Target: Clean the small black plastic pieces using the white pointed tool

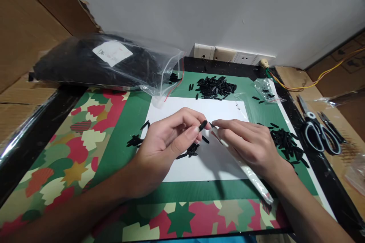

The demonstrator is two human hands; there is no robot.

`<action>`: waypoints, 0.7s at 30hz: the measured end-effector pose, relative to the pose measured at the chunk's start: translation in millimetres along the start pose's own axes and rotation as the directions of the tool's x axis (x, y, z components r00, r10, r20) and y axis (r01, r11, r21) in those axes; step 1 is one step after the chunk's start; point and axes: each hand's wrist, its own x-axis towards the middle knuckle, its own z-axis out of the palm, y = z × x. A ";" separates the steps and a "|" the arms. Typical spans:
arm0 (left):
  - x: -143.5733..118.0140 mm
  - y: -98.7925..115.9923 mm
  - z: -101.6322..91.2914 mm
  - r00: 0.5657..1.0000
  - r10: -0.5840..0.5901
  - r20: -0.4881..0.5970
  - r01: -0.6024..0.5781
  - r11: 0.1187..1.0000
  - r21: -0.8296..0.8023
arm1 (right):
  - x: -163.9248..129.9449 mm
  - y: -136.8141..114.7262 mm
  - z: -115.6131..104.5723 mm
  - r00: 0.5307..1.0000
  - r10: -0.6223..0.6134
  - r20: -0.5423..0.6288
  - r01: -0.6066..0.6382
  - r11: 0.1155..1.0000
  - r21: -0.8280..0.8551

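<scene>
My left hand (168,142) pinches a small black elongated piece (202,125) between thumb and fingers, above a white sheet (208,163). My right hand (245,140) grips a thin white stick-like tool (248,171); its tip sits right beside the black piece. A few more black pieces (189,151) lie on the sheet under my left hand.
Piles of black pieces lie at the back (215,86) and right (285,142) of the green mat (131,121). A clear bag of black pieces (99,60) rests at the back left. Scissors (318,133) lie to the right. Wall sockets (228,55) and wires sit behind.
</scene>
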 end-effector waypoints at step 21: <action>5.9 -9.3 -5.8 0.991 -0.130 -0.030 0.127 0.989 -0.074 | -7.7 18.4 4.7 0.989 0.149 0.018 -0.149 0.965 0.217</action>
